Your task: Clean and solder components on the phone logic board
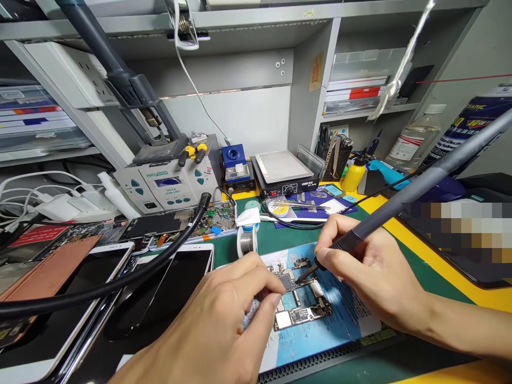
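My right hand [360,266] grips a long dark grey pen-shaped tool [400,197], whose kind I cannot tell. Its slim dark tip meets a phone circuit board [298,314] near a grey chip. The board lies flat on a blue and white sheet [340,320]. At the board's left side, thumb and forefinger of my left hand [228,309] are closed almost together. What is between them, if anything, is hidden. A white speckled wad [250,313] shows partly beneath that hand's fingers.
Phones with dark screens [176,288] lie left, crossed by a thick black hose [160,269]. Behind stand a solder spool [247,241], a hot-air station [168,184], a heating plate [284,170] and a yellow bottle [353,173]. A dark tablet-like slab [448,250] lies right.
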A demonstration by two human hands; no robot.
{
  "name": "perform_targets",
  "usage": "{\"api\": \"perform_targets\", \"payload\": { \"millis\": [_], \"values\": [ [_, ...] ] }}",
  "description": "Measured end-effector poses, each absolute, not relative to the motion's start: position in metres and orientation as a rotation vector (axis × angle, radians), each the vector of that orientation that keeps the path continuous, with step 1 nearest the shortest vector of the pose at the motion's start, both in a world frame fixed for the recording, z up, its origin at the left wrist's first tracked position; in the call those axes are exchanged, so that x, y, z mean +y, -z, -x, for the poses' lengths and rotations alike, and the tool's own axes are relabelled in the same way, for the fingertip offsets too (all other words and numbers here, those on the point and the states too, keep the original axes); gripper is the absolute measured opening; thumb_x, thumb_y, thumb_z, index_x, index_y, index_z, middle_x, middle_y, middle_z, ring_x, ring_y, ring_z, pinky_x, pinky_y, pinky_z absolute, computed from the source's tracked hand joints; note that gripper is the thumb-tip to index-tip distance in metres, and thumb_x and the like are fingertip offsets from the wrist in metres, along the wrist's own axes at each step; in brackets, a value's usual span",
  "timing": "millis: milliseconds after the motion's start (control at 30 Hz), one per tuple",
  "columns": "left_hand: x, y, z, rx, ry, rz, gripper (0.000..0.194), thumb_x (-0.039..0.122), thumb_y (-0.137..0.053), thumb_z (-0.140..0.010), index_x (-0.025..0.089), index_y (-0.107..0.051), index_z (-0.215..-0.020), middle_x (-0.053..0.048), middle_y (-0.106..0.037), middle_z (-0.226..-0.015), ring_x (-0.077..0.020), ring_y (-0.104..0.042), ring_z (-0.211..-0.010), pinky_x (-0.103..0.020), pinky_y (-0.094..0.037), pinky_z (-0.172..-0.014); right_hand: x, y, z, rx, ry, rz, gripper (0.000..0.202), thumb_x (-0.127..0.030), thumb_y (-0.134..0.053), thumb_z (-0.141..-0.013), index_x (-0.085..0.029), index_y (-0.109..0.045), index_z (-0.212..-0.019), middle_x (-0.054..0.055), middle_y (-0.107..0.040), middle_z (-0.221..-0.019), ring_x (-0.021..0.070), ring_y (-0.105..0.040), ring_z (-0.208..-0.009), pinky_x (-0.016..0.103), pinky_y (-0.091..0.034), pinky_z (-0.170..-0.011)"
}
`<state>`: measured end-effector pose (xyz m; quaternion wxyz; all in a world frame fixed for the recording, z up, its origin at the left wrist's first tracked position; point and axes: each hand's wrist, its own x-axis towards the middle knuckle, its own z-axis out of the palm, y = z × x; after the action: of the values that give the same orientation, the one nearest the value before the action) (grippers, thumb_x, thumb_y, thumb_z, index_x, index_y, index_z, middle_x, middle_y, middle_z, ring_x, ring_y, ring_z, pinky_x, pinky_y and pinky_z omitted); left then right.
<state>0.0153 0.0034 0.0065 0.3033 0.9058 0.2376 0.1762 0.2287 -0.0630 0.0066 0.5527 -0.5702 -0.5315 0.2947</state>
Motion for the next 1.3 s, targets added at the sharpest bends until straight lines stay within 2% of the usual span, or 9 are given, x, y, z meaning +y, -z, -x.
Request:
{"api": "perform_targets", "payload": {
  "millis": [233, 400, 500, 767, 933, 1300],
  "values": [
    [0.002, -0.012, -0.017, 0.677, -0.488, -2.411, 0.014, 0.014, -0.054, -0.095, 0.021, -0.066, -0.092, 0.003, -0.065, -0.086, -0.0109, -0.058, -0.072, -0.024, -0.044, -0.066, -0.067, -0.006, -0.229, -1.253, -0.696, 1.344, 0.015, -0.022, -0.064, -0.075, -0.022, -0.054, -0.063, -0.008, -0.045, -0.049, 0.0086, -0.036, -0.045, 0.02, -0.028, -0.04],
    [0.0, -0.01, -0.018, 0.705, -0.525, -2.406, 0.016, 0.014, -0.056, -0.093, 0.021, -0.067, -0.102, 0.002, -0.066, -0.085, -0.0114, -0.059, -0.07, -0.024, -0.046, -0.067, -0.066, -0.005, -0.229, -1.258, -0.698, 1.35, 0.014, -0.022, -0.064, -0.075, -0.022, -0.055, -0.064, -0.008, -0.044, -0.048, 0.0086, -0.034, -0.044, 0.02, -0.025, -0.04],
    [0.0, -0.008, -0.019, 0.679, -0.538, -2.407, 0.016, 0.014, -0.055, -0.092, 0.021, -0.068, -0.099, 0.002, -0.066, -0.085, -0.0118, -0.059, -0.071, -0.024, -0.046, -0.067, -0.066, -0.005, -0.229, -1.272, -0.659, 1.352, 0.014, -0.022, -0.064, -0.075, -0.022, -0.056, -0.064, -0.008, -0.045, -0.049, 0.0088, -0.034, -0.045, 0.021, -0.025, -0.04],
    [0.0, -0.008, -0.017, 0.728, -0.509, -2.357, 0.019, 0.017, -0.057, -0.093, 0.022, -0.066, -0.108, 0.003, -0.065, -0.084, -0.012, -0.06, -0.069, -0.025, -0.046, -0.064, -0.067, -0.005, -0.231, -1.292, -0.643, 1.369, 0.017, -0.026, -0.066, -0.078, -0.023, -0.056, -0.064, -0.008, -0.044, -0.048, 0.0089, -0.034, -0.042, 0.021, -0.026, -0.037],
    [-0.001, -0.009, -0.018, 0.753, -0.493, -2.342, 0.017, 0.018, -0.056, -0.094, 0.022, -0.066, -0.107, 0.003, -0.065, -0.085, -0.0123, -0.061, -0.072, -0.025, -0.046, -0.066, -0.066, -0.002, -0.233, -1.259, -0.614, 1.374, 0.02, -0.026, -0.065, -0.081, -0.023, -0.057, -0.063, -0.008, -0.046, -0.049, 0.009, -0.037, -0.042, 0.02, -0.03, -0.037],
    [-0.001, -0.012, -0.02, 0.768, -0.487, -2.329, 0.017, 0.018, -0.056, -0.093, 0.021, -0.067, -0.106, 0.002, -0.066, -0.083, -0.0124, -0.061, -0.07, -0.025, -0.047, -0.065, -0.07, 0.005, -0.232, -1.308, -0.613, 1.336, 0.019, -0.022, -0.066, -0.083, -0.023, -0.058, -0.066, -0.008, -0.044, -0.05, 0.0091, -0.033, -0.043, 0.021, -0.024, -0.038]
  ]
}}
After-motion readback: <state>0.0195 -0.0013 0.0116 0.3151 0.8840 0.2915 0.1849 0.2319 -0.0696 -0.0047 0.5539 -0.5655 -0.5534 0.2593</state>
